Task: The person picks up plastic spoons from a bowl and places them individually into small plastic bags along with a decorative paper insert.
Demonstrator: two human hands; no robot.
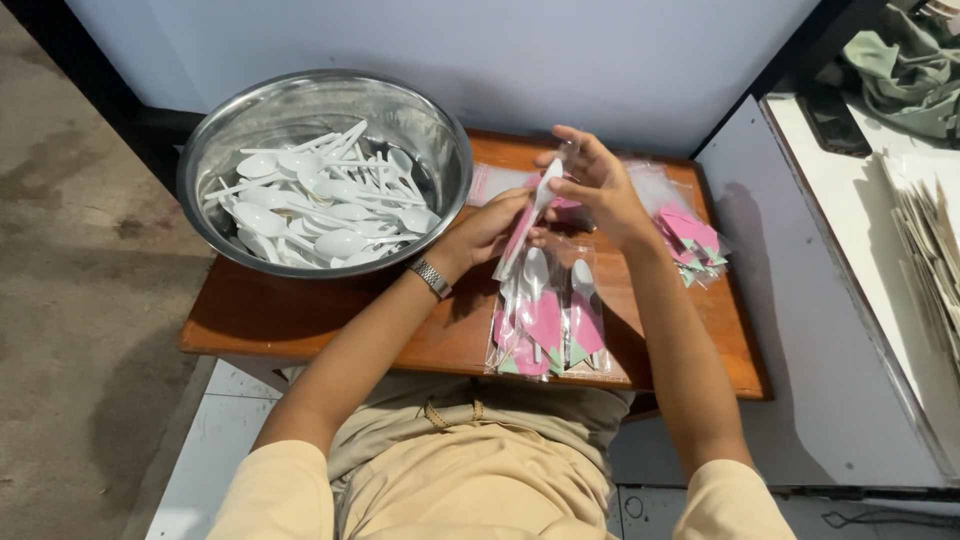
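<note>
My left hand (495, 226), with a metal watch on the wrist, grips the lower part of a clear plastic sleeve (517, 243) with pink paper inside. My right hand (597, 180) pinches the top of a white plastic spoon (546, 186) that sits in the mouth of that sleeve. Both hands are above the middle of a small wooden table (300, 320). Below the hands lie finished packs (545, 315), each a clear bag with a white spoon and pink paper with green corners.
A large steel bowl (440, 130) full of several white plastic spoons stands at the table's left. Pink folded papers (690, 235) and empty clear bags (495, 180) lie at the back right. A grey surface with a paper stack (925, 250) is on the right.
</note>
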